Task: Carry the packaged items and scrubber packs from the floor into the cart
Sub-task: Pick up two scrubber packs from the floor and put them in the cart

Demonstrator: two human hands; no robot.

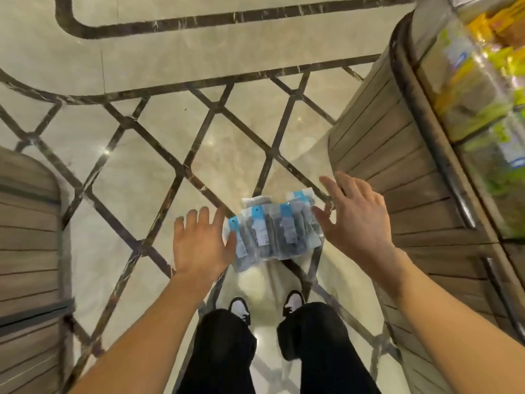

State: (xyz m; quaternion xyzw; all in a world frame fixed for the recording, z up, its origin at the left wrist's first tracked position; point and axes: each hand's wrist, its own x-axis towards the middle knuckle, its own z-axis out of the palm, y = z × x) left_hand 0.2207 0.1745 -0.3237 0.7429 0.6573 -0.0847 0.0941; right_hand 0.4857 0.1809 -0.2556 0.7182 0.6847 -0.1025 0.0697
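Scrubber packs (pixel 272 231) lie on marble floor (pixel 136 166) just beyond the shoes (pixel 294 302); left hand (pixel 203 245) and right hand (pixel 358 223), fingers spread, flank the pile, holding nothing.

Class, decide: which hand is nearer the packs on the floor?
Left hand: its thumb overlaps the packs' left edge. The right hand hovers open beside their right edge.

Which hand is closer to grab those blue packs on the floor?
Probably the left hand: its open fingers overlap the packs' edge. The right hand is open just beside them.
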